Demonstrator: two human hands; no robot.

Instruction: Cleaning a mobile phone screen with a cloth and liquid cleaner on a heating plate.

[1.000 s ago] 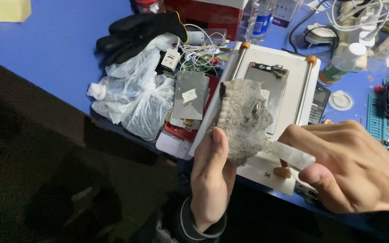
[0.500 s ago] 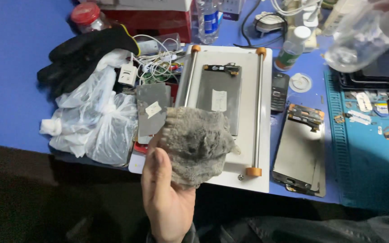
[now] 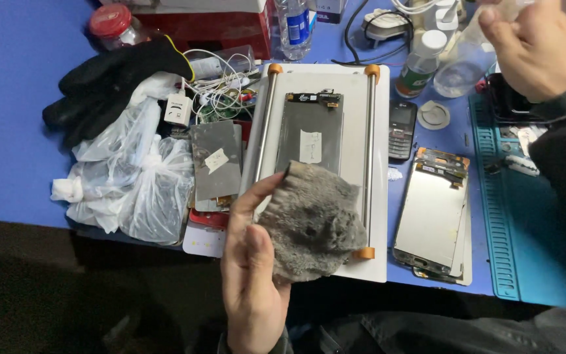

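Grey fuzzy cloth [image 3: 312,219] sits pinched in the left hand [image 3: 253,275], thumb closed over its edge, above the white plate [image 3: 381,196] holding a phone screen [image 3: 310,134]. At two o'clock the right hand [image 3: 535,46] curls around a clear plastic bottle [image 3: 460,62]; wetting the cloth seems next, needing a steady tilt. The bottle's contents are unclear.

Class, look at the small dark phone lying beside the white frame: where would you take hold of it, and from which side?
Grip the phone across its two long edges, coming straight down from above. It lies flat, face up, narrow enough to pinch, with bare blue table along both edges.
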